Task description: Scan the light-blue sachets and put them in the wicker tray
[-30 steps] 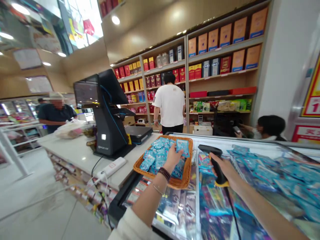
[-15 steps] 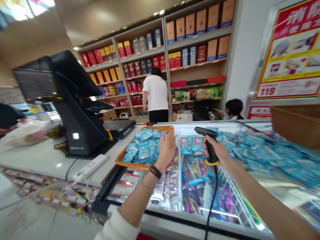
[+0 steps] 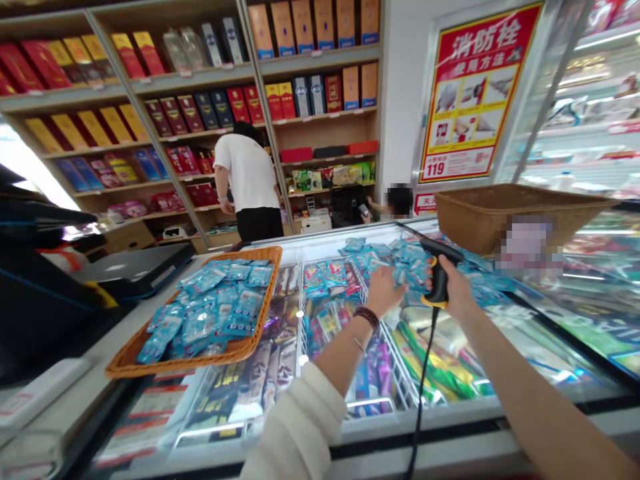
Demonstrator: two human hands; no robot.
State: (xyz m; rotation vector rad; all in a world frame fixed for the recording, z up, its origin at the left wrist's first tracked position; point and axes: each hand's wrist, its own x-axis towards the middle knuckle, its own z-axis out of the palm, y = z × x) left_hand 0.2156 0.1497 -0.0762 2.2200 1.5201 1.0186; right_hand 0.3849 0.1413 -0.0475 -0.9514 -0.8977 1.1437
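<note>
My right hand (image 3: 457,291) is wrapped round the black handle of a barcode scanner (image 3: 440,283), whose cable hangs down in front of the freezer. My left hand (image 3: 384,292) is open, thumb apart, at the near edge of a loose pile of small blue packets (image 3: 383,257) on the glass-topped freezer; its fingertips are partly hidden, and I cannot tell whether they touch a packet. To the left, an orange wicker basket (image 3: 270,293) holds many more blue packets (image 3: 220,300), partly over the freezer's left end.
Wrapped ice creams (image 3: 370,373) lie in wire compartments under the glass. A brown bin (image 3: 480,217) stands at the right, a black flat device (image 3: 135,267) at the left. Behind are a person in a white top (image 3: 247,177), another person's head (image 3: 399,200) and shelves of boxes (image 3: 310,57).
My left hand has gone from the basket's right side across to the loose packets. The view has turned right, bringing the brown bin fully in. The scanner stays in my right hand.
</note>
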